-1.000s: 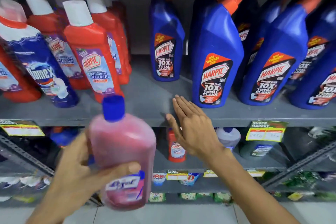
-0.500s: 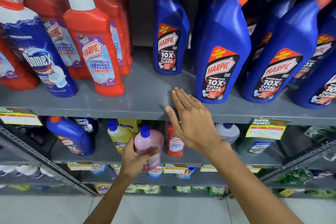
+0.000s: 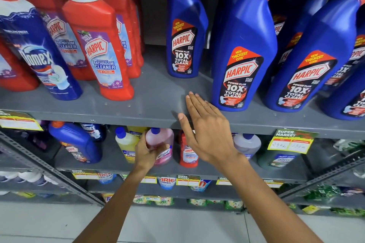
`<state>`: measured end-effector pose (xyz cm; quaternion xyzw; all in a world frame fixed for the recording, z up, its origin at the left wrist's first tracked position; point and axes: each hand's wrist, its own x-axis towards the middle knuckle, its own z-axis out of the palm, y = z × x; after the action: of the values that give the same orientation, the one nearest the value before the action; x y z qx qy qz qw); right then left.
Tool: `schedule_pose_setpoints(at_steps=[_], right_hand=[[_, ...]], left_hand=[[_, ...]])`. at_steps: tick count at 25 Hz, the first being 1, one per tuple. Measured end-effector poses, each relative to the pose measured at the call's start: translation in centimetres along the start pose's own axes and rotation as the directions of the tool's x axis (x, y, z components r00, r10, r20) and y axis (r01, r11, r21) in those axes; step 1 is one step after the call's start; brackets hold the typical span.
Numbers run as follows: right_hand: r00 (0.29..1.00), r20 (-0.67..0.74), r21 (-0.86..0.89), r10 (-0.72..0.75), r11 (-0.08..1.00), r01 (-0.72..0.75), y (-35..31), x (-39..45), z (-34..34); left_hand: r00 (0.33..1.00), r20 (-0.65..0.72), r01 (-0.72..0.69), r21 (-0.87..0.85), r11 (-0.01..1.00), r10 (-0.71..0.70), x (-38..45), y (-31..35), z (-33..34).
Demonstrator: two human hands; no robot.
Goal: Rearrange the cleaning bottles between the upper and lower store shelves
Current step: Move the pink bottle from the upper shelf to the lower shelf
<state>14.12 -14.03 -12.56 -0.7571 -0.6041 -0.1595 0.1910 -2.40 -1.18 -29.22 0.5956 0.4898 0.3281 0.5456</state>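
My left hand (image 3: 147,154) is wrapped around a pink bottle with a blue cap (image 3: 162,140), which stands on the lower shelf (image 3: 118,167) between a yellow bottle (image 3: 126,144) and a small red Harpic bottle (image 3: 187,154). My right hand (image 3: 207,130) lies flat with fingers spread on the front edge of the upper shelf (image 3: 154,102), holding nothing. It rests just left of a big blue Harpic bottle (image 3: 243,53). Another blue Harpic bottle (image 3: 185,31) stands farther back.
Red Harpic bathroom cleaner bottles (image 3: 98,41) and a blue Domex bottle (image 3: 37,53) fill the upper shelf's left; more blue Harpic bottles (image 3: 316,61) crowd the right. A tilted blue bottle (image 3: 77,142), a clear bottle (image 3: 246,142) and a green bottle (image 3: 280,158) stand below. A diagonal metal brace (image 3: 39,165) crosses lower left.
My left hand carried the pink bottle from close in front of me down and into the lower shelf, where it now stands upright. My right hand stayed on the upper shelf edge.
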Motion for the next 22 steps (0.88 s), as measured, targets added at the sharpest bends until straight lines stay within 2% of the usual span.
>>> schedule_pose_setpoints(at_steps=[7,17,22], right_hand=[[1.0,-0.017,-0.01,0.007,1.0,-0.007,-0.1,0.0,0.1],[0.999,-0.042,0.01,0.033,0.999,-0.033,-0.5,0.0,0.3],[0.996,-0.081,0.041,0.034,0.999,-0.031,-0.6,-0.1,0.5]], left_hand=[[0.998,0.059,0.005,0.088,0.996,-0.011,1.3,0.0,-0.5],[0.998,0.039,-0.043,0.08,0.996,0.039,0.9,-0.9,-0.1],[0.999,0.052,-0.007,0.046,0.999,0.005,-1.4,-0.1,-0.3]])
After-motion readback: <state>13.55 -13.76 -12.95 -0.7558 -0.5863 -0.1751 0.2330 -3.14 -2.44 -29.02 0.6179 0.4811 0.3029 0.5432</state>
